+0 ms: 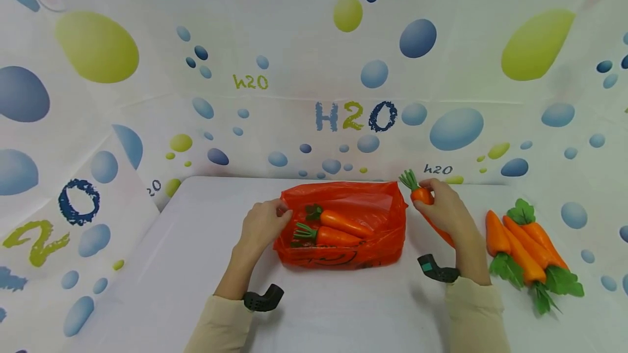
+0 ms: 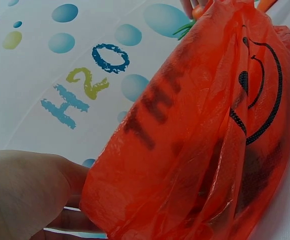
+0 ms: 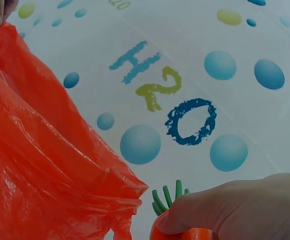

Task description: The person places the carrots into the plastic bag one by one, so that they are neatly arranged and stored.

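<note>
The left hand (image 1: 265, 222) has its grip on the left edge of the red plastic bag (image 1: 343, 257), pinching it between thumb and fingers. The bag sits on the white tabletop (image 1: 343, 309) with its mouth spread wide, and black print shows on its side. Two carrots lie inside: the upper carrot (image 1: 345, 223) has a broad green leaf, and the lower carrot (image 1: 338, 237) has thin green stalks.

The right hand (image 1: 448, 208) has its grip closed on another carrot (image 1: 422, 196) — thumb and fingers hold it near the top. This held carrot is outside the bag, just beside its right edge, tilted so that its green stalks point up and to the left; whether its tip touches the tabletop is hard to tell.

To the right of that arm lies a heap of carrots (image 1: 527, 249) with green leaves, well apart from the bag. A backdrop (image 1: 304, 48) printed with blue and green drops and "H2O" stands behind everything.
</note>
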A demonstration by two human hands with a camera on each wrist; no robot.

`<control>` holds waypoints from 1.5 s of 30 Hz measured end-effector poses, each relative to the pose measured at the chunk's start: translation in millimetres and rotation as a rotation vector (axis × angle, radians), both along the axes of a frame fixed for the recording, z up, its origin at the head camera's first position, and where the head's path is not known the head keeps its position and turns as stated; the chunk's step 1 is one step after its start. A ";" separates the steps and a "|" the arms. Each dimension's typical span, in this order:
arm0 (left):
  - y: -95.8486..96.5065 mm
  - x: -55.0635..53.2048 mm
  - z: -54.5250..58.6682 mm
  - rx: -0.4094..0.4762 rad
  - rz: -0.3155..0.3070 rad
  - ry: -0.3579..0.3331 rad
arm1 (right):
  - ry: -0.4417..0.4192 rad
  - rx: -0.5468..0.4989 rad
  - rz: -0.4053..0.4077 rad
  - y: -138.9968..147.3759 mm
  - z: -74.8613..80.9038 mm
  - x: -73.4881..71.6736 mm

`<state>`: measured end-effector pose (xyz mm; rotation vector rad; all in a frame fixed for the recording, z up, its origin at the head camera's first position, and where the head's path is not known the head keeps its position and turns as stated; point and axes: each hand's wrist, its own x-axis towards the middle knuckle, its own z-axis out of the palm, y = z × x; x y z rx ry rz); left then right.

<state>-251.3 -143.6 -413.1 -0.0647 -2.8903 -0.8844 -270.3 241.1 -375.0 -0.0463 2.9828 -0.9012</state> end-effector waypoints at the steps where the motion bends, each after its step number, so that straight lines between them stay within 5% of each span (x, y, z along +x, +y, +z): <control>1: 0.0 0.0 0.1 -0.002 0.001 -0.002 | 0.004 -0.001 0.001 -1.0 0.4 0.6; 17: -0.1 -0.9 -1.1 -0.016 0.006 0.002 | 0.094 -0.007 0.036 -8.8 6.9 4.0; 45: 0.2 -0.7 -0.5 -0.010 0.001 0.000 | 0.106 -0.020 0.029 -13.9 12.1 6.6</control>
